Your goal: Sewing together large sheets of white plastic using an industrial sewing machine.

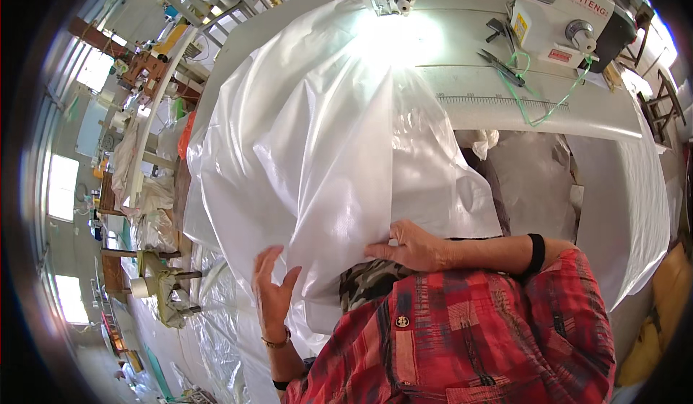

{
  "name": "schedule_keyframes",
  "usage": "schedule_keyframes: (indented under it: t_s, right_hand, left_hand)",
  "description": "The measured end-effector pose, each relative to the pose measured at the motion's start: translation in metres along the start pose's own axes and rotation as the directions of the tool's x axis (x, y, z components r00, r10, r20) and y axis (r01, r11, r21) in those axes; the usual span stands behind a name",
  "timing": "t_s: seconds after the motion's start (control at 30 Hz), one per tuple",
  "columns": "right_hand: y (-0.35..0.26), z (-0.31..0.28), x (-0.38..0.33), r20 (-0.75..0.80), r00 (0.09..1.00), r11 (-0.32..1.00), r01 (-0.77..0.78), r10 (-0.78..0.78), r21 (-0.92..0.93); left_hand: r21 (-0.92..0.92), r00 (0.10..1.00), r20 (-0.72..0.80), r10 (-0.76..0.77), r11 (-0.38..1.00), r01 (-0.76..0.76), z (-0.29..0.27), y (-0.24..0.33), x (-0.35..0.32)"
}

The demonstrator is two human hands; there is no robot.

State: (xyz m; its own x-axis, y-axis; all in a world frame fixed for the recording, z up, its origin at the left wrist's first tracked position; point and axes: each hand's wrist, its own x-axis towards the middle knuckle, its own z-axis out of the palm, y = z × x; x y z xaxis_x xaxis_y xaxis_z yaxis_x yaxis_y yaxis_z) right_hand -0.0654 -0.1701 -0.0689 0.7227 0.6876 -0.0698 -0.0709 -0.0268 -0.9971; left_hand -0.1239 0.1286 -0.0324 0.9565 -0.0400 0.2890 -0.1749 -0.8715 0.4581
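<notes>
A large glossy white plastic sheet (317,166) spreads from under the lit needle area of the sewing machine (538,7) down into my lap. Its straight edge runs down the middle, toward my right hand (413,249). That hand is closed, with thumb and fingers at this edge, and appears to pinch it; the fingertips are partly hidden. To the left, my left hand (274,288) is raised at the sheet's lower part, fingers and thumb apart, holding nothing. Bright glare hides where the sheet meets the needle.
Dark-bladed snips (502,68) and a loop of green cord (530,119) lie on the machine table (606,108), right of the sheet. A ruler strip (505,102) runs along its near part. Clear film (216,317) covers the floor at left, beside a wooden stool (162,285).
</notes>
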Motion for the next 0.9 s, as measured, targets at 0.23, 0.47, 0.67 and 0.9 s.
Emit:
schedule_keyframes:
  t_s: [0.23, 0.47, 0.67, 0.9]
  right_hand:
    - [-0.013, 0.029, -0.013, 0.156, 0.904, 0.787, 0.425, -0.399, -0.447]
    - [-0.018, -0.024, -0.048, 0.099, 0.925, 0.56, 0.306, -0.368, -0.77]
    - [0.015, -0.063, -0.079, -0.654, 0.656, 0.696, -0.267, -0.375, -0.667]
    - [0.024, -0.06, -0.074, -0.713, 0.701, 0.874, -0.324, -0.035, -0.361]
  left_hand:
    - [-0.417, 0.901, 0.367, 0.23, 0.907, -0.062, 0.018, 0.109, 0.054]
    - [-0.241, 0.91, 0.41, 0.07, 0.97, 0.034, 0.054, 0.114, 0.054]
    - [-0.509, 0.97, 0.239, 0.04, 0.856, 0.09, 0.057, 0.116, 0.052]
    - [-0.53, 0.969, 0.244, 0.022, 0.84, 0.115, 0.056, 0.13, 0.052]
